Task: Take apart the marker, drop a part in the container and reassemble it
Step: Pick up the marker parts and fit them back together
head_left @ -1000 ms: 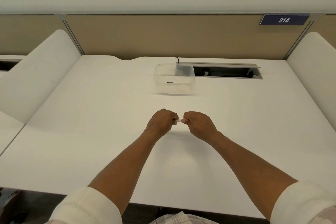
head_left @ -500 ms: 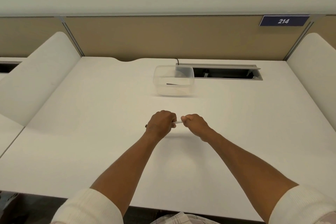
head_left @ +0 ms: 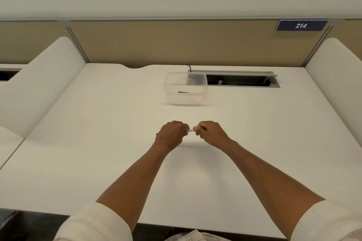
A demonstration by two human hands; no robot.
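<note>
A white marker (head_left: 190,130) is gripped at both ends over the desk (head_left: 98,152), the left hand (head_left: 171,133) closed around one end and the right hand (head_left: 210,133) pinched on the other, a hold that appears suited to pulling or pushing along its length. Its long axis is kept level, running from one fist to the other, with a dark tip showing at the outer side of the left fist. Beyond the grip, well apart, a clear container (head_left: 185,88) is seen with a thin dark piece (head_left: 184,92) inside.
</note>
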